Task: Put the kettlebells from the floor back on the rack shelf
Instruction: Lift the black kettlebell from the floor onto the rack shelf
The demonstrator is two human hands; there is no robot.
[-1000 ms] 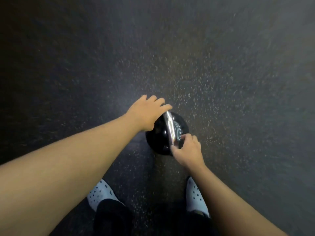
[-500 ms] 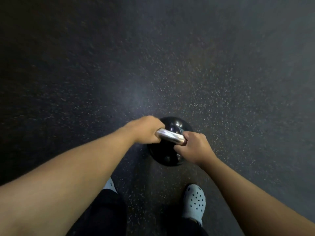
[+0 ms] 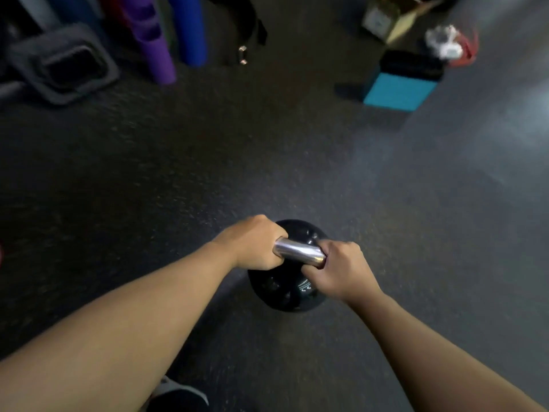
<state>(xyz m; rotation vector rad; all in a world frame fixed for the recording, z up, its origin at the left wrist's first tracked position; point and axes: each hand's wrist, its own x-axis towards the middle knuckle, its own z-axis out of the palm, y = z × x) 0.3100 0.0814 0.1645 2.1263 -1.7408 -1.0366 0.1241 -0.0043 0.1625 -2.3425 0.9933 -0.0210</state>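
The kettlebell (image 3: 285, 289) had a glossy black body that caught small highlights, and its handle (image 3: 298, 254) looked like smooth polished metal, bright as chrome. The floor (image 3: 208, 162) was a matt, dark, speckled surface, rubbery and slightly rough in look. The rolled mats (image 3: 157, 46) seemed matt foam. The box (image 3: 392, 19) looked like plain cardboard. The teal block (image 3: 399, 92) had a flat, dull finish.

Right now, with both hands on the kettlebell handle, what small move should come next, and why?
Probably keep both fists closed and carry the kettlebell onward. The left hand and right hand each grip an end of the handle, so the hold looks secure. No rack shows in this view.
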